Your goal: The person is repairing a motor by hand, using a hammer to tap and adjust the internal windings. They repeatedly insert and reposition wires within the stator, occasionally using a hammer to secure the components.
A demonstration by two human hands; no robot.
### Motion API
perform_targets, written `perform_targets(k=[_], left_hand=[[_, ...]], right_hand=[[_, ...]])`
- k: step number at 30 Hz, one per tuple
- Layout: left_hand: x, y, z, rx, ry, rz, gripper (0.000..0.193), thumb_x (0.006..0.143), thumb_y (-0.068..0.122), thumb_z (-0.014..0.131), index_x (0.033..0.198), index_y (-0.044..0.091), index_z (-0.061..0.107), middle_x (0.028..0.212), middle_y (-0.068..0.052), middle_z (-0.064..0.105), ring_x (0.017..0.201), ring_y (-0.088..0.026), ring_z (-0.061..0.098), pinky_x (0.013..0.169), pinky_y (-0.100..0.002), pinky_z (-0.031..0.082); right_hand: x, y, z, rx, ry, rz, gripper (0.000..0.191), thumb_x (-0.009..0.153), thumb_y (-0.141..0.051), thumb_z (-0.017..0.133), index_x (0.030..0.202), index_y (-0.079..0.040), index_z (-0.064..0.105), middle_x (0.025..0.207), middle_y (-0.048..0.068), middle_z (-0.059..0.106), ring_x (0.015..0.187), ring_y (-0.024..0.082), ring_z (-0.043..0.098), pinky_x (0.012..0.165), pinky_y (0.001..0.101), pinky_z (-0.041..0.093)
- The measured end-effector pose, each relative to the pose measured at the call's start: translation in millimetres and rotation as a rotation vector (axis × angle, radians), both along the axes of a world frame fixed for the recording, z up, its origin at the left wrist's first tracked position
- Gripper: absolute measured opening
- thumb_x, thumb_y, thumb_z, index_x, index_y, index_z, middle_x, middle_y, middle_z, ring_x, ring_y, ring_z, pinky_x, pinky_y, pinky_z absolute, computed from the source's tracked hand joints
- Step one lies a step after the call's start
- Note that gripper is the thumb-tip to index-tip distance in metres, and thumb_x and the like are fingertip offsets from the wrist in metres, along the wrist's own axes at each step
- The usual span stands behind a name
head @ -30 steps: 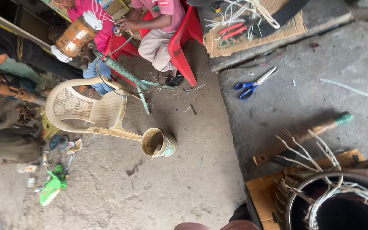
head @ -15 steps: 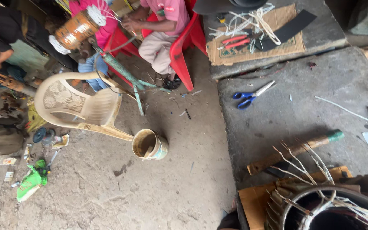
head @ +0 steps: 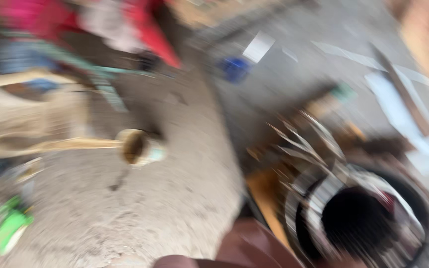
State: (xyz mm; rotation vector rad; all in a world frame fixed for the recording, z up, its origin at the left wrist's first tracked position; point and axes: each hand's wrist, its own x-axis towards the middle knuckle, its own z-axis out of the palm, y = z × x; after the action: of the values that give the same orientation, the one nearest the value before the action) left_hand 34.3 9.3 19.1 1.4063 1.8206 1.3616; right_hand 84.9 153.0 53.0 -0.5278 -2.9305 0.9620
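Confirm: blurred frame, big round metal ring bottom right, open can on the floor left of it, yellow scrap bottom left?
Not quite. The scrap at bottom left is green, not yellow, as the head view shows even through the blur. The rest stands: the big round metal ring sits bottom right, and the open can lies on the floor left of it.

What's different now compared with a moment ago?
Mostly the view itself: the head camera has swung and blurred. The round motor shell now shows larger and fuller at lower right. The blue scissors sit nearer the top middle. No hand has taken hold of anything. The tin can, the cream chair and the green scrap lie in the same arrangement as before.
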Motion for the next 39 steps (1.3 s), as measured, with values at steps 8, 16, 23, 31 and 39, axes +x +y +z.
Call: perform_targets(k=[8, 16, 23, 31, 39], left_hand=[[18.3, 9.7, -14.6, -0.196, 0.089, -0.034, 0.007, 0.087, 0.003, 0.071, 0.091, -0.002, 0.069, 0.089, -0.011, 0.066, 0.078, -0.025, 0.063, 0.067, -0.036, 0.052], [13.1, 28.6, -7.3, -0.467, 0.081, -0.009, 0.022, 0.076, 0.016, 0.085, 0.075, 0.004, 0.067, 0.076, -0.009, 0.064, 0.073, -0.028, 0.064, 0.063, -0.040, 0.051], [18.0, 31.9, -5.6, -0.527, 0.076, -0.003, 0.021, 0.077, 0.014, 0.084, 0.073, 0.003, 0.066, 0.073, -0.009, 0.063, 0.070, -0.026, 0.064, 0.059, -0.039, 0.052], [9.2, 37.4, -12.9, -0.598, 0.068, -0.111, 0.028, 0.076, 0.018, 0.086, 0.079, -0.001, 0.065, 0.071, -0.013, 0.062, 0.061, -0.024, 0.066, 0.051, -0.038, 0.052], [2.2, 48.2, -14.5, -0.654, 0.013, -0.131, 0.026, 0.068, 0.019, 0.088, 0.068, 0.003, 0.068, 0.069, -0.015, 0.069, 0.062, -0.031, 0.071, 0.056, -0.042, 0.056]], right_hand=[[195.9, -23.3, -37.7, -0.040, -0.053, 0.085, 0.038, 0.062, 0.003, 0.065, 0.100, 0.005, 0.071, 0.100, 0.015, 0.068, 0.096, 0.035, 0.063, 0.091, 0.0448, 0.050], [141.8, -19.7, -15.2, -0.104, -0.074, 0.034, 0.038, 0.060, 0.005, 0.065, 0.097, 0.004, 0.073, 0.095, 0.012, 0.066, 0.090, 0.031, 0.062, 0.088, 0.0435, 0.051], [160.5, -23.3, -24.0, -0.079, -0.064, 0.036, 0.038, 0.060, 0.002, 0.067, 0.098, 0.004, 0.071, 0.095, 0.011, 0.065, 0.086, 0.030, 0.061, 0.087, 0.0437, 0.052], [153.1, -31.4, -20.2, 0.015, -0.080, 0.053, 0.035, 0.063, 0.004, 0.067, 0.098, 0.004, 0.073, 0.094, 0.010, 0.067, 0.084, 0.026, 0.062, 0.082, 0.0401, 0.052], [144.7, -16.7, -15.2, -0.090, -0.064, 0.159, 0.031, 0.063, 0.004, 0.065, 0.094, 0.005, 0.071, 0.095, 0.013, 0.066, 0.092, 0.031, 0.063, 0.094, 0.0443, 0.052]])
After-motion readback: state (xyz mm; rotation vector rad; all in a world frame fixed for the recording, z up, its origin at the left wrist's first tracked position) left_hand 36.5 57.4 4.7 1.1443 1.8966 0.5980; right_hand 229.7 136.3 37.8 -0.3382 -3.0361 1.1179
